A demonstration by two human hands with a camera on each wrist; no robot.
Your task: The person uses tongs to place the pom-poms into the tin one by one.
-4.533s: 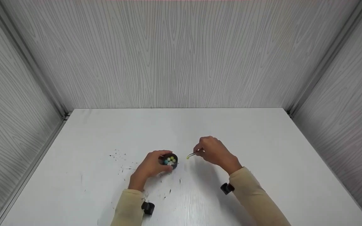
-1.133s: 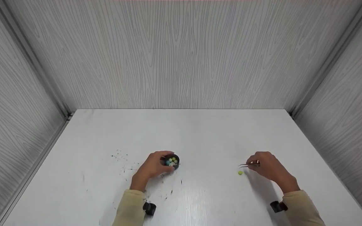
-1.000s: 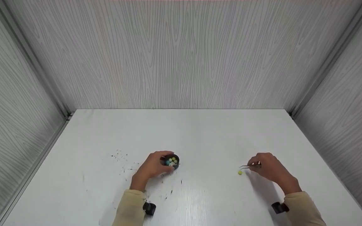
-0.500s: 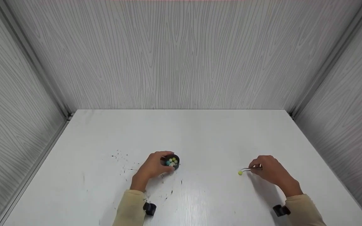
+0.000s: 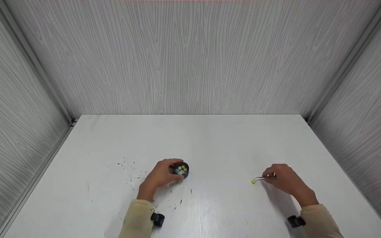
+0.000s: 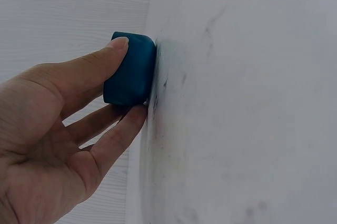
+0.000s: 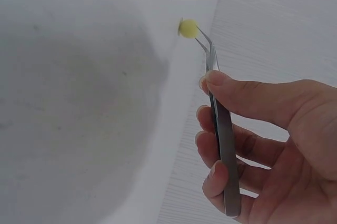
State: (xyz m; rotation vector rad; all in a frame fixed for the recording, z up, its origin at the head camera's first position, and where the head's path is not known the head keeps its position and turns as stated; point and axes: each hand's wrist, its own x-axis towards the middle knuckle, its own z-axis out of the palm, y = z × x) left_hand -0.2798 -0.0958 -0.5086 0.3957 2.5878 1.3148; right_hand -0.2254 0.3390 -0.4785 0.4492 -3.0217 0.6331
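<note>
My left hand point(image 5: 161, 174) grips a small round cup point(image 5: 187, 172) between thumb and fingers on the white table. In the left wrist view the cup's outer wall point(image 6: 131, 71) looks blue; from the head it looks dark. Several small balls point(image 5: 181, 170) in yellow, white and blue lie inside it. Over at the right, my right hand point(image 5: 284, 179) holds bent-tip metal tweezers point(image 7: 225, 145). Their two tips are at a yellow ball point(image 7: 189, 29) on the table, one on each side of its near edge. Whether they squeeze it I cannot tell.
The white table point(image 5: 210, 142) carries dark specks and smudges point(image 5: 129, 168) around the left hand. A grey wood-grain panel point(image 5: 190, 59) stands behind the table, with side panels left and right. Each wrist wears a black camera mount point(image 5: 157, 219).
Earlier, the tweezers held a yellow piece near the cup; the right hand then moved far right. Over the last second their tips came down to the yellow ball. The left hand stays on the cup.
</note>
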